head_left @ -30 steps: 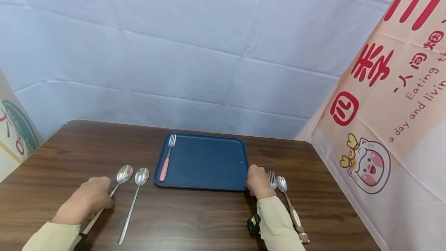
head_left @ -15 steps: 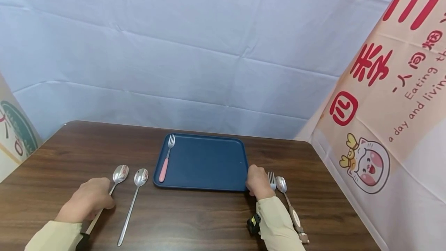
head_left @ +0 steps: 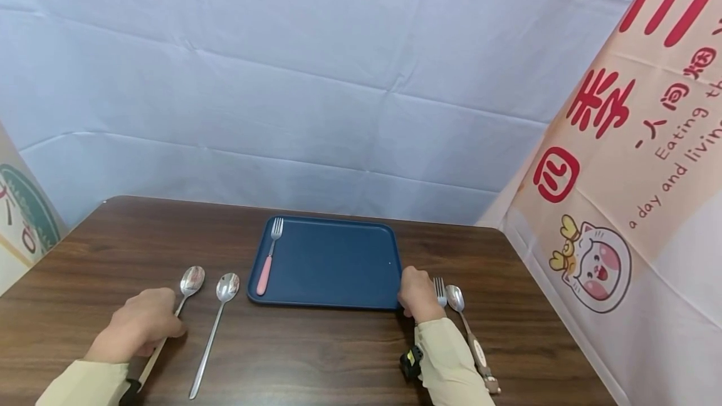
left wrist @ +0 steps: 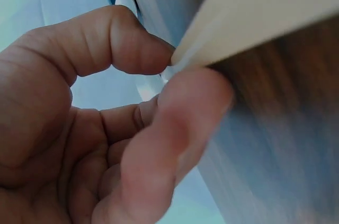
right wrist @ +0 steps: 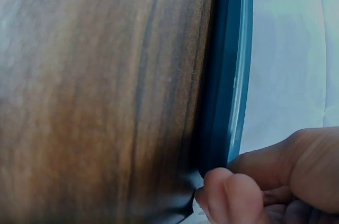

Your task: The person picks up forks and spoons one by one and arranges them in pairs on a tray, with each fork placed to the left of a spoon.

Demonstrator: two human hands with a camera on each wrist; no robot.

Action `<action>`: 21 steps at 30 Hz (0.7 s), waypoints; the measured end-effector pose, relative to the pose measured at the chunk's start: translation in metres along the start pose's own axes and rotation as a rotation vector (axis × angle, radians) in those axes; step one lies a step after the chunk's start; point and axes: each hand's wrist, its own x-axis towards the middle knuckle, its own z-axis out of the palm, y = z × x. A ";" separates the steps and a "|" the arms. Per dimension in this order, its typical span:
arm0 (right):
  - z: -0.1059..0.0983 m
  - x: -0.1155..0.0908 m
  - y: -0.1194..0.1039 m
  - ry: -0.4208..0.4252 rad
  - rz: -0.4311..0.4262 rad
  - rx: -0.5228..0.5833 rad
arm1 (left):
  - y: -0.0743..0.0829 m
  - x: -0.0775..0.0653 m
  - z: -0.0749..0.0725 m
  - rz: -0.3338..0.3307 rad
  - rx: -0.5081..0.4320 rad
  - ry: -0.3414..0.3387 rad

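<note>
My left hand (head_left: 141, 324) pinches the cream handle of a spoon (head_left: 192, 280) at the table's left. In the left wrist view, thumb and forefinger meet at the metal end of that handle (left wrist: 254, 17). At the near right corner of a blue tray (head_left: 338, 262), my right hand (head_left: 418, 294) holds the rim. The right wrist view has thumb and fingertips at the end of the tray's edge (right wrist: 225, 86). A fork with a pink handle (head_left: 264, 274) lies along the tray's left side.
Between the left hand and the tray lies an all-metal spoon (head_left: 209, 346). Right of the right hand are another fork (head_left: 440, 290), partly covered by the hand and sleeve, and a spoon with a brown bear-shaped handle (head_left: 474, 346). Pale cloth (head_left: 316, 80) hangs behind the wooden table (head_left: 321, 362).
The cream-handled spoon's bowl has shifted slightly left, away from the metal spoon, with the left hand still on its handle. My right hand and the tray have stayed practically in place.
</note>
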 end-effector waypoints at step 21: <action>0.001 0.000 -0.001 -0.025 0.030 0.018 | -0.001 0.006 -0.001 0.050 0.047 0.121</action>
